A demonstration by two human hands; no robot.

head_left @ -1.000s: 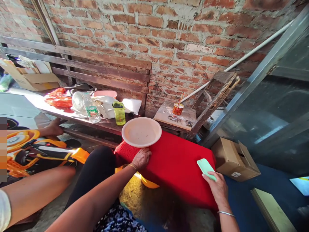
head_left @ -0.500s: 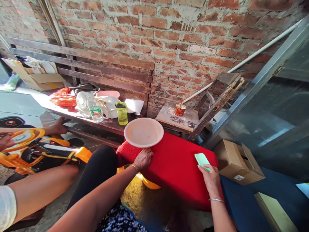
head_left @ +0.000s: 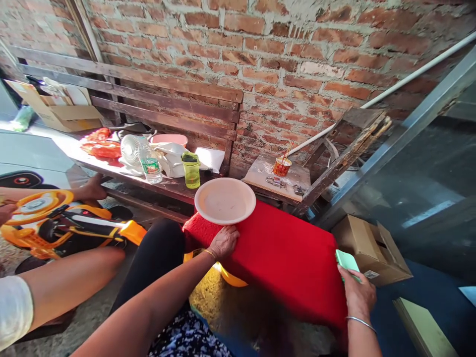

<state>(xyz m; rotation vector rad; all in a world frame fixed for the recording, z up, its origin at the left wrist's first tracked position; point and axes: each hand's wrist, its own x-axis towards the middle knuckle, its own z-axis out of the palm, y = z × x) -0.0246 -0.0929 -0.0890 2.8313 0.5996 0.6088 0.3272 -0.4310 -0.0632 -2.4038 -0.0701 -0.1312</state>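
Note:
My right hand (head_left: 360,292) is closed around a mint-green mobile phone (head_left: 347,262), out past the right edge of the red-covered table (head_left: 286,253). A silvery bangle circles that wrist. My left hand (head_left: 225,242) rests on the red cover, fingers curled under; whatever they may hold is hidden. Just beyond its knuckles stands a wide pale pink basin (head_left: 225,201), its bottom bare apart from small specks. Beneath the table edge, a yellow tub (head_left: 232,277) with yellowish, crumbly contents shows beside my left arm.
A slatted bench (head_left: 174,191) carries a green bottle (head_left: 192,171), a water bottle (head_left: 150,166), a small fan (head_left: 130,150) and bags. A side table (head_left: 256,173) holds a patterned cup (head_left: 281,167) and padlocks. Right stands a cardboard box (head_left: 359,240); left, another person's leg (head_left: 78,277).
My right hand has carried the phone rightward and slightly down, from above the red cover to beyond its edge. My left hand stays by the basin; the view has shifted slightly.

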